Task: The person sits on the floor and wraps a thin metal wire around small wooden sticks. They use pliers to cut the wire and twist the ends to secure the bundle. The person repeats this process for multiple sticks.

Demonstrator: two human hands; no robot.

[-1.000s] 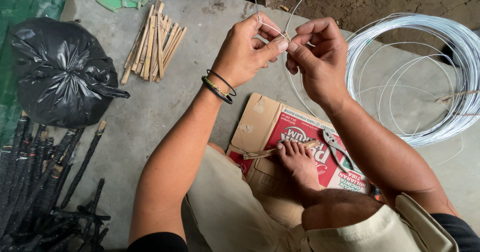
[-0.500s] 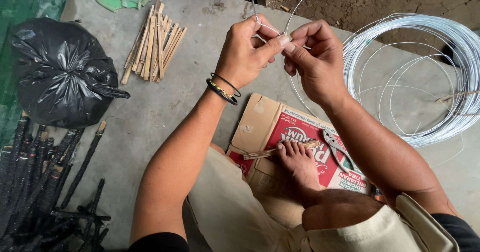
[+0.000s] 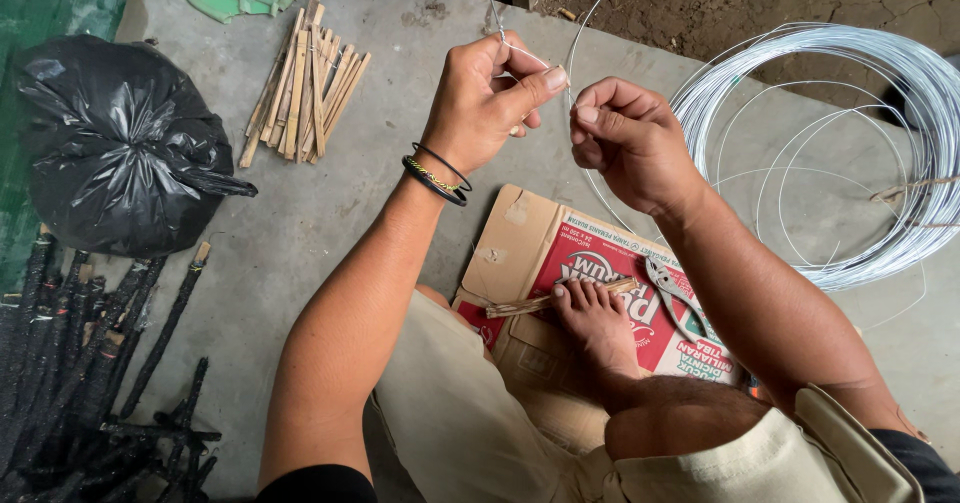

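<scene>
Bare concrete floor, big wire coil at right. Left hand and right hand, raised close together, each pinch a thin wire strand. Probably light, springy, slippery; best gripped near the bend.

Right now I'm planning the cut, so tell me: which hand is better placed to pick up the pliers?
Probably the right hand: the pliers lie on the cardboard just below that forearm. The left hand pinches the wire and sits farther away.

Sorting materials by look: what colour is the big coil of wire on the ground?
Shiny silver-grey, the coil of wire beside the right hand; head view shows it.
</scene>
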